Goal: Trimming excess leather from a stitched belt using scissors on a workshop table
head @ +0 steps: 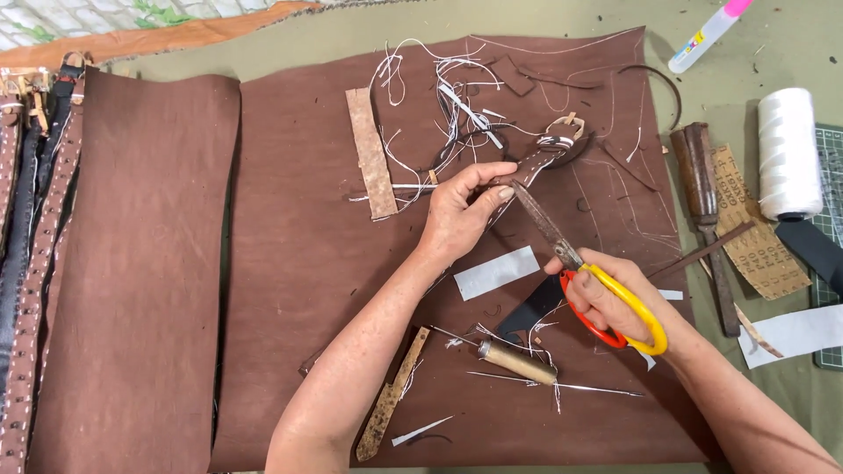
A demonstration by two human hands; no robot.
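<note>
My left hand pinches one end of a narrow brown leather strap that ends in a pale buckle at the far side. My right hand grips scissors with yellow and red handles. The rusty blades point up and left, their tips touching the strap right beside my left thumb. Both hands hover over a large brown leather sheet spread on the table.
White thread scraps and a rough leather strip lie at the back. An awl with a wooden handle, a knife and paper slips lie in front. Right: wooden-handled tools, white thread spool, glue stick. Studded belts at left.
</note>
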